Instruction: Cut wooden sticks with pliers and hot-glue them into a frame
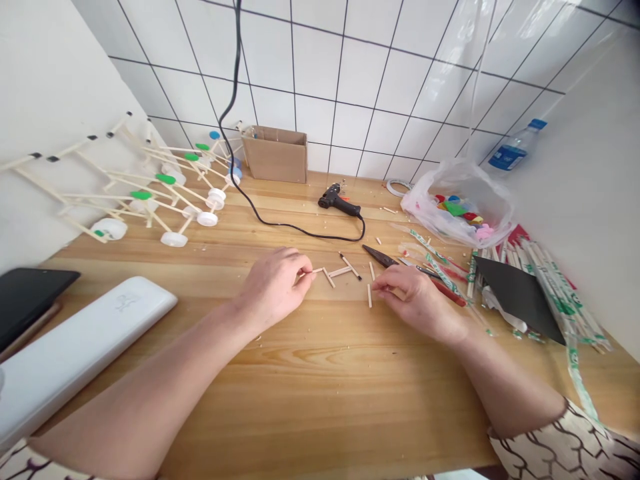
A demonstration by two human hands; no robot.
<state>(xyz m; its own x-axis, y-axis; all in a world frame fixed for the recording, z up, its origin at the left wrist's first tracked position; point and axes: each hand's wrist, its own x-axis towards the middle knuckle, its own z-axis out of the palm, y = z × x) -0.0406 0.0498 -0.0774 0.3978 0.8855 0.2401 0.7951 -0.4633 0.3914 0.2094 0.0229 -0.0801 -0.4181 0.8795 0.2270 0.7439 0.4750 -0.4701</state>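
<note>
Near the middle of the wooden table, my left hand [277, 283] is closed in a pinch on a thin wooden stick [318, 271] that points right. Just right of its tip lie a short stick [329, 278], a horizontal piece [341, 272] and a slanted stick with dark ends [350, 266], close together. My right hand [417, 300] has its fingertips pressed together beside two short upright-lying sticks, an upper one [372, 271] and a lower one [369, 295]. Whether anything is between those fingertips is hidden. Dark-bladed pliers [380, 256] with red handles lie behind my right hand.
A black glue gun [345, 201] with its cable lies behind the hands, near a cardboard box [277, 155]. Stick frames with white wheels [207, 218] stand left. A white case [90, 353] and phone [35, 293] lie front left. At right are a plastic bag [460, 200], wrapped sticks [565, 293] and a bottle [515, 150].
</note>
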